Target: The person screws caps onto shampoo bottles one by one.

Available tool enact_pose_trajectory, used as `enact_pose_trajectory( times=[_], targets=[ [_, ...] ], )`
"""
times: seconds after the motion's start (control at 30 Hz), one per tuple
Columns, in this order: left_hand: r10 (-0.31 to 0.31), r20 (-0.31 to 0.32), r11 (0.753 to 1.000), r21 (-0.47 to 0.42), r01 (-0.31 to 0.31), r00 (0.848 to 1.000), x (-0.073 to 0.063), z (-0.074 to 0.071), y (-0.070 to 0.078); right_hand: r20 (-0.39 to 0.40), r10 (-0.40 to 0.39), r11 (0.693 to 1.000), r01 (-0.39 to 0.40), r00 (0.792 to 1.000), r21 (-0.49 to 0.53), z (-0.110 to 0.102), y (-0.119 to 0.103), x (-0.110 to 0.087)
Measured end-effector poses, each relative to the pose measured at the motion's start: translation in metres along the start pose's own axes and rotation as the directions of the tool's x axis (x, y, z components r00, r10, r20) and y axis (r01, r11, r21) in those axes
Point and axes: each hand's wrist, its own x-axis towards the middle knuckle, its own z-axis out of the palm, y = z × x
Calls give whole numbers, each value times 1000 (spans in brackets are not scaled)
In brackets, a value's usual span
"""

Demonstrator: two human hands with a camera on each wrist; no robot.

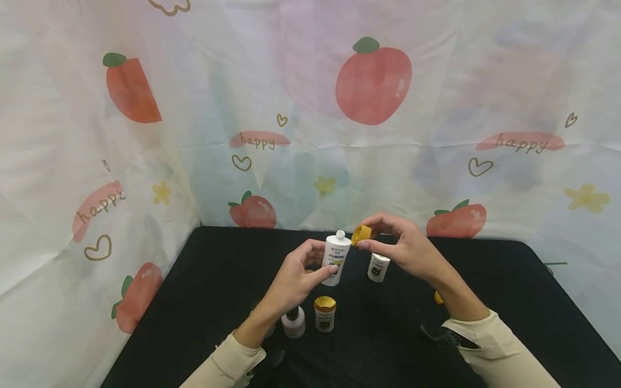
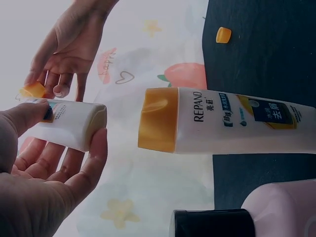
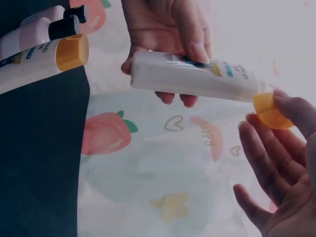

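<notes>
My left hand (image 1: 296, 275) grips a white bottle (image 1: 336, 261) around its body and holds it up above the table, tilted slightly. The bottle's white neck is bare at the top. Beside that neck, my right hand (image 1: 405, 245) pinches a yellow cap (image 1: 361, 235) between thumb and fingers. In the right wrist view the cap (image 3: 271, 112) is close to the bottle's mouth; whether they touch I cannot tell. The left wrist view shows the left fingers curled beneath the bottle (image 2: 74, 123) and the thumb on its label.
On the black table (image 1: 388, 345) stand a yellow-capped white bottle (image 1: 324, 315) and a pinkish bottle (image 1: 293, 324) with a black cap. Another white bottle (image 1: 378, 268) stands behind the right hand. A loose yellow cap (image 1: 439, 298) lies by the right forearm. A printed curtain (image 1: 301, 81) hangs behind.
</notes>
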Motion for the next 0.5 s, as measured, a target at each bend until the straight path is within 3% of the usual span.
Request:
enact_pose_trajectory(
  times=[0.3,0.5],
  targets=[
    [17,-2,1000,-21,-17,1000,-1,6,0,14,-40,997,39,999,62,-2,-2,2],
    [10,7,1000,-29,-10,1000,0,10,0,37,-71,997,69,997,43,-2,-7,6]
  ],
)
